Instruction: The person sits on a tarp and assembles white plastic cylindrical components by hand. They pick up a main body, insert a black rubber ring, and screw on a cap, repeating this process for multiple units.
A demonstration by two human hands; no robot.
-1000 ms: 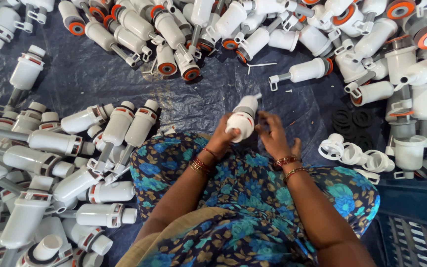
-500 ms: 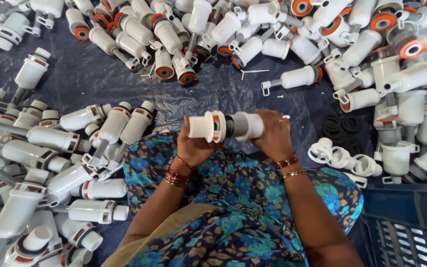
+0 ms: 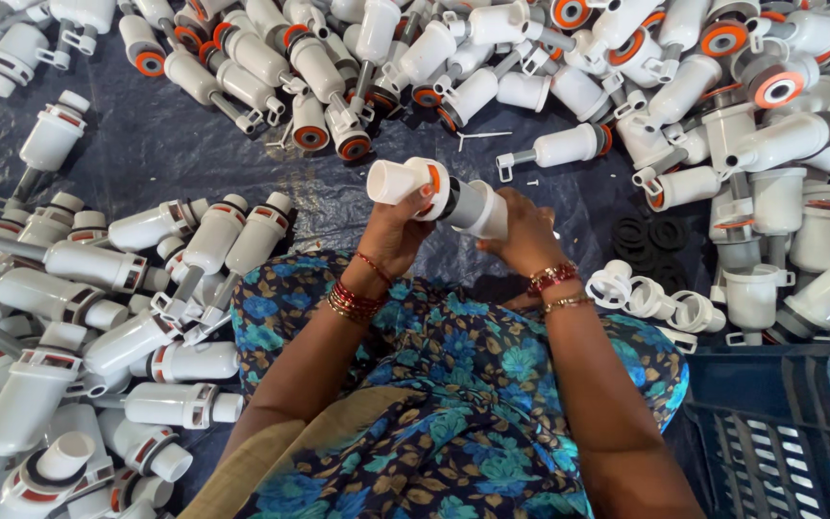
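In the head view, the right hand [image 3: 528,231] sits partly behind the white plastic fitting [image 3: 439,195], so its fingertips are hidden, though it clearly grips the grey end. The blue crate [image 3: 770,423] at lower right is cut off by the frame; its contents cannot be made out. The left hand [image 3: 398,229] has its fingers clamped around the fitting's white end, held level above the lap, over the dark sheet [image 3: 146,144] strewn with similar fittings [image 3: 204,240].
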